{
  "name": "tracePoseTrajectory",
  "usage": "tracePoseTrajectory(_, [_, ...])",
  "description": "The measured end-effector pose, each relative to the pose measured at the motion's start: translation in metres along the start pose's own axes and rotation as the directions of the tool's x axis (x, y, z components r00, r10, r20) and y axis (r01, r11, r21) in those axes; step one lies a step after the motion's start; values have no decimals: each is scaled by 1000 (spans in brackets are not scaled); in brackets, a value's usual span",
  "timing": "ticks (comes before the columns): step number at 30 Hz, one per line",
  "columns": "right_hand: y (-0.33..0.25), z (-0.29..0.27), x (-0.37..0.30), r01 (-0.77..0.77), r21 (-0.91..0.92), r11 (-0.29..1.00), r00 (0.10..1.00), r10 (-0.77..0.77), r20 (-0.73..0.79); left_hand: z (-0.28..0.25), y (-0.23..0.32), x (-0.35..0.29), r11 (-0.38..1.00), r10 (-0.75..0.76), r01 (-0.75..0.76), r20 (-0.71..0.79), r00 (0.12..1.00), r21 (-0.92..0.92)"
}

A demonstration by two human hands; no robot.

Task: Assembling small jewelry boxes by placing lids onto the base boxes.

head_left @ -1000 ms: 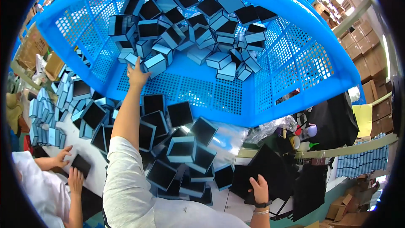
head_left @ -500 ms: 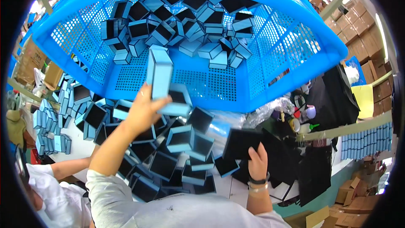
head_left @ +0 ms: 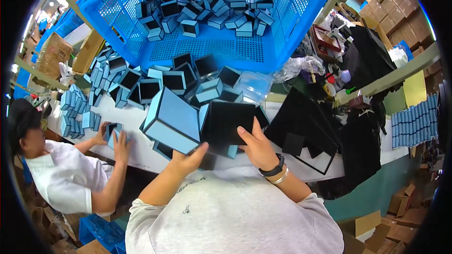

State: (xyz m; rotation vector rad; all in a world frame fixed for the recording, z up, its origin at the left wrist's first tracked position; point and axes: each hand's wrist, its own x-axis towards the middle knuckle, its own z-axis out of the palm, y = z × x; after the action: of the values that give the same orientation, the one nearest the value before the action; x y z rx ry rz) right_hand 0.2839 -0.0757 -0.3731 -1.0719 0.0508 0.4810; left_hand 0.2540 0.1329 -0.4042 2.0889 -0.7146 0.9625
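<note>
My left hand (head_left: 187, 162) grips a light blue box (head_left: 173, 116) with dark edges from below, thumb on its near corner. The box is tilted in front of my chest. Pinched between the thumb and fingers of my right hand (head_left: 259, 149) is a flat black square panel (head_left: 230, 121). The panel stands just right of the box, their edges close together; whether they touch I cannot tell. Beyond my hands lie several open blue boxes with black insides, among them a blue box (head_left: 209, 90) partly behind the panel.
A blue plastic basket (head_left: 294, 33) holding many boxes stands at the back. Black sheets (head_left: 306, 117) cover the table's right side. Neat rows of blue boxes (head_left: 414, 122) stand at the far right. At left, a co-worker (head_left: 70, 174) handles a blue box (head_left: 113, 134).
My left hand has come back from the basket's front edge, where a box was at its fingers. My right hand has moved left with the black panel. The view has tilted down.
</note>
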Motion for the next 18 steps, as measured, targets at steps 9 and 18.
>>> tracePoseTrajectory(9, [9,12,-36,273,-43,961,962,-271,43,24,31,-44,931,-135,215,-270,953,294])
tracePoseTrajectory(18, [-56,-30,-42,223,-437,871,948,-90,304,-15,45,-21,979,-174,184,-106,979,91])
